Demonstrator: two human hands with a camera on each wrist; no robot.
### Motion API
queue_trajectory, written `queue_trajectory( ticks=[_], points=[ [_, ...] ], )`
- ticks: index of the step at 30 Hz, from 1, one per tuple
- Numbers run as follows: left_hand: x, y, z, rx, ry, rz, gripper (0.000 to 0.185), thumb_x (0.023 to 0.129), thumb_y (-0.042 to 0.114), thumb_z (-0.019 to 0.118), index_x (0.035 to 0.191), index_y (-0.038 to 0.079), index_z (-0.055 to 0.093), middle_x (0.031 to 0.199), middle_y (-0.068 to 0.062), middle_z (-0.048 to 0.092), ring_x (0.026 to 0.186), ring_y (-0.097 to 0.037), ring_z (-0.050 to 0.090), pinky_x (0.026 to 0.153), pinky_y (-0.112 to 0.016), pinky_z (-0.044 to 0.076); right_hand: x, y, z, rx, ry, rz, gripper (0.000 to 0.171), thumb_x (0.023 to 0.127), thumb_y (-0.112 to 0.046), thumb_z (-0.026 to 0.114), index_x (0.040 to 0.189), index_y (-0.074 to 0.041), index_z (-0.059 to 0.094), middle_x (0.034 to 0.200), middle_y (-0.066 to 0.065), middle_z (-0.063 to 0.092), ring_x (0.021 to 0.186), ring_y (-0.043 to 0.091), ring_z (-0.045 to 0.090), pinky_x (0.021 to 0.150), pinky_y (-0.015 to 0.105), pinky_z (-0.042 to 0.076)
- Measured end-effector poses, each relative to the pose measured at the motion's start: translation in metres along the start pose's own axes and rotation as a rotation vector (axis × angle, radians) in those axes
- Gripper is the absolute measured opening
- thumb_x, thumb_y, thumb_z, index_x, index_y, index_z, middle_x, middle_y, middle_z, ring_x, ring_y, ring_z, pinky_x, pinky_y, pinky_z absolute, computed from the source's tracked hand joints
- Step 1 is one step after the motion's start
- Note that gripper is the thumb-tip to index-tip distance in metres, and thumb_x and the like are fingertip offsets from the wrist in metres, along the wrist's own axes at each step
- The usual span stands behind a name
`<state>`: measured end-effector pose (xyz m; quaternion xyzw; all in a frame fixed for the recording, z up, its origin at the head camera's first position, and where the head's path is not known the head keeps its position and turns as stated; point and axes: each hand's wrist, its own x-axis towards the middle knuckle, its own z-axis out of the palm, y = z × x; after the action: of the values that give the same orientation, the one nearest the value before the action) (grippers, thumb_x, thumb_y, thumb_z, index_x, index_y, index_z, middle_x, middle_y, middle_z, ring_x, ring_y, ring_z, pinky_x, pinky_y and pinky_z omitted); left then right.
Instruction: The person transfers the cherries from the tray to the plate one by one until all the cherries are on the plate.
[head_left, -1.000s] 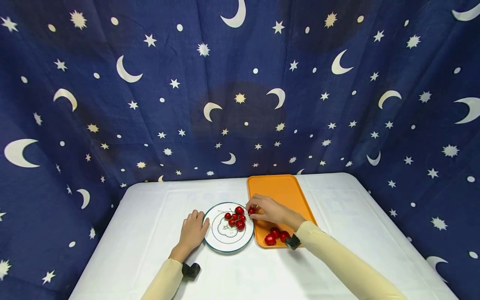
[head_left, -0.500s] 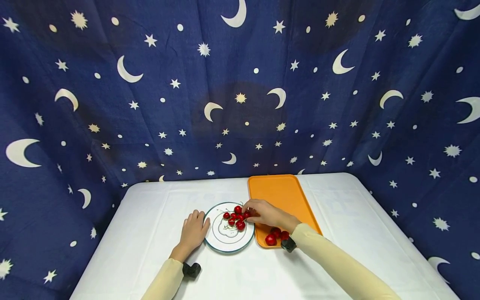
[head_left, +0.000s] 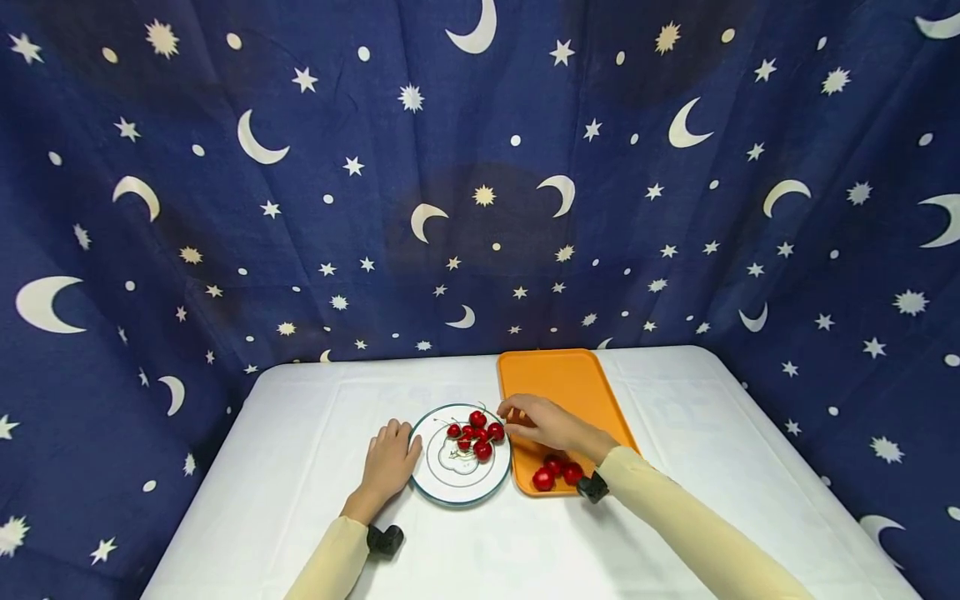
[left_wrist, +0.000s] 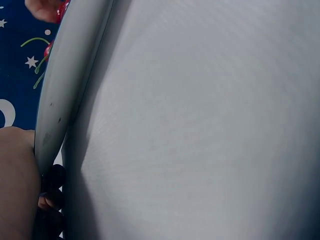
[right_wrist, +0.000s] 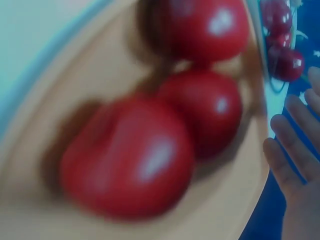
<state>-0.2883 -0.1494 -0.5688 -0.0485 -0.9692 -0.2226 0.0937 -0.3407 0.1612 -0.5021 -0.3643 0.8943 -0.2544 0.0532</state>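
A white plate with a dark rim holds several red cherries with stems, bunched toward its right side. My left hand rests at the plate's left edge, its thumb touching the rim and its fingers relaxed alongside. Just right of the plate, my right hand hovers over the orange tray, fingers apart and holding nothing. One cherry lies near the plate's right rim, close to those fingertips. Larger round red fruits, perhaps tomatoes or plums, sit on the tray's near end; the right wrist view shows them blurred.
A white cloth covers the table. Behind it and at both sides hangs a dark blue curtain with moons and stars. Each wrist carries a small black camera.
My right hand has carried a cherry from over the tray's left edge to the plate, let it go there, and drawn back to the right. My left hand has stayed in place.
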Motion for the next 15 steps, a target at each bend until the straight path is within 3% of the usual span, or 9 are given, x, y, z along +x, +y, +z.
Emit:
queue_trajectory(
  ticks=[5, 10, 15],
  points=[
    [0.001, 0.0, 0.001, 0.005, 0.008, 0.004, 0.029, 0.105, 0.028, 0.05, 0.112, 0.002, 0.062, 0.093, -0.007, 0.045, 0.082, -0.019, 0.036, 0.074, -0.034, 0.03, -0.01, 0.01, -0.009, 0.006, -0.047, -0.002, 0.025, 0.102, -0.023, 0.064, 0.123, -0.009, 0.065, 0.111, 0.001, 0.072, 0.096, 0.012, 0.063, 0.091, 0.033, 0.056],
    [0.0, 0.0, 0.0, -0.007, 0.006, 0.012, 0.03, 0.105, 0.028, 0.05, 0.113, 0.002, 0.062, 0.093, -0.008, 0.046, 0.082, -0.019, 0.037, 0.074, -0.035, 0.03, -0.017, 0.015, -0.016, 0.033, -0.154, -0.002, 0.024, 0.102, -0.026, 0.064, 0.12, -0.01, 0.067, 0.11, -0.002, 0.072, 0.094, 0.008, 0.062, 0.091, 0.033, 0.056],
    [0.001, -0.001, 0.002, -0.01, 0.001, 0.008, 0.03, 0.105, 0.028, 0.05, 0.113, 0.002, 0.061, 0.095, -0.008, 0.047, 0.082, -0.02, 0.038, 0.074, -0.035, 0.03, -0.022, 0.011, -0.023, 0.082, -0.254, 0.052, 0.028, 0.101, -0.03, 0.066, 0.12, -0.01, 0.067, 0.109, -0.002, 0.07, 0.096, 0.01, 0.062, 0.095, 0.036, 0.055]
  ],
)
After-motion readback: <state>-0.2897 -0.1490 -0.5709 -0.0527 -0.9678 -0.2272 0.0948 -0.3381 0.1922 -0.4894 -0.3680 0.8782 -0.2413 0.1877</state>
